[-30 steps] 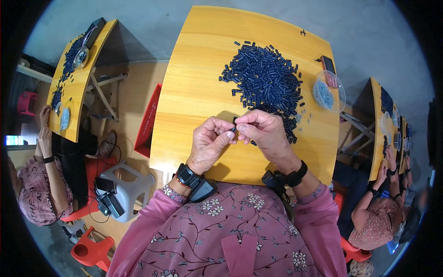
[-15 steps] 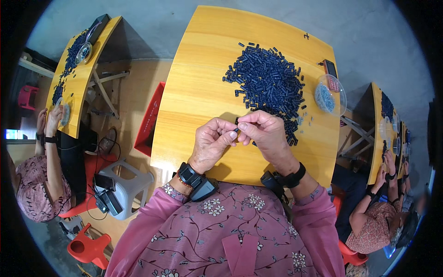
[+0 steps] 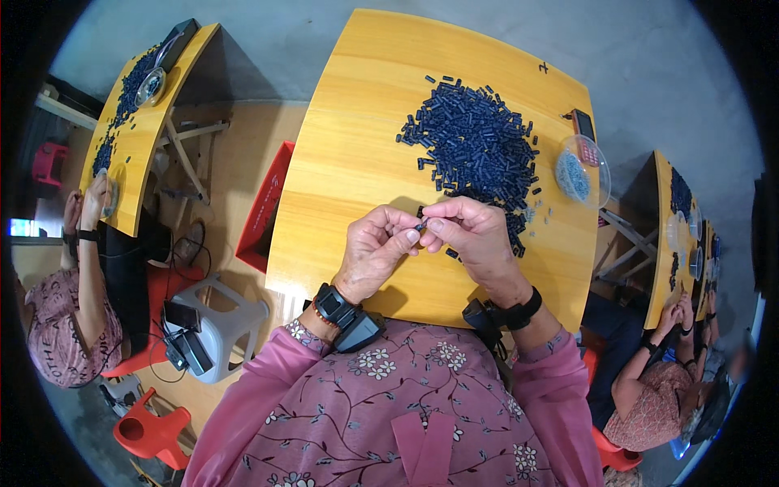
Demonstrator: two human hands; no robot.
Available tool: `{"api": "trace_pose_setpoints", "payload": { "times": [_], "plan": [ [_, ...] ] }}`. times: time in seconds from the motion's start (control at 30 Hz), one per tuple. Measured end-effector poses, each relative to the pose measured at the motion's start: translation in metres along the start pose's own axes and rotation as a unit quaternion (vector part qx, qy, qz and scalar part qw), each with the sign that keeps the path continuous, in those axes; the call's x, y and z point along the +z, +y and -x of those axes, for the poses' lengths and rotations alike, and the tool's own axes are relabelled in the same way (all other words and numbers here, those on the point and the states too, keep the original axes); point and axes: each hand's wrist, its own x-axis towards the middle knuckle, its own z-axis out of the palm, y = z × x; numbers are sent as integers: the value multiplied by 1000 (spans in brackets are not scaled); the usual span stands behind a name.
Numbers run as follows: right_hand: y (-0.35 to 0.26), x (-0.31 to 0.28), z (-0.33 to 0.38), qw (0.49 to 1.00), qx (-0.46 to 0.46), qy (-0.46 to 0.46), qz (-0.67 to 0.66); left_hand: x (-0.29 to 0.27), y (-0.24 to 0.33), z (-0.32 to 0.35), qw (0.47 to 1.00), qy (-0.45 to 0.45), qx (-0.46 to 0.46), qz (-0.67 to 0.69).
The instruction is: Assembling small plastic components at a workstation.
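My left hand (image 3: 375,250) and my right hand (image 3: 479,243) meet above the near half of a yellow wooden table (image 3: 333,162). Between the fingertips of both hands is a small dark cylindrical plastic piece (image 3: 420,228), pinched and mostly covered. Whether a second tiny part is with it, I cannot tell. Just beyond my hands lies a big heap of short dark-blue plastic cylinders (image 3: 471,138). A few tiny grey pieces (image 3: 531,215) lie loose by the heap's right edge. A clear round bowl (image 3: 602,180) with many small grey-blue pieces stands at the table's right edge.
A red and black device (image 3: 583,126) lies behind the bowl. Left of the table a red box (image 3: 258,215) stands on the floor, and a grey stool (image 3: 239,312) holds dark devices. People sit at a left table (image 3: 146,154) and at tables on the right.
My hands stay together, with the dark piece slightly turned and shifted between the fingertips. The view has shifted a little. At the left table, a person's hands have moved slightly.
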Motion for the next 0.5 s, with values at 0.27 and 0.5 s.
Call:
{"api": "trace_pose_setpoints", "payload": {
  "times": [0.27, 0.5],
  "plan": [
    [-2, 2, 2, 998, -40, -1, 49, -1, 0, 0, 1000, -4, -7, -4],
    [-5, 5, 2, 993, -65, 7, 96, -1, 0, 0, 1000, -3, -10, -1]
  ]
}}
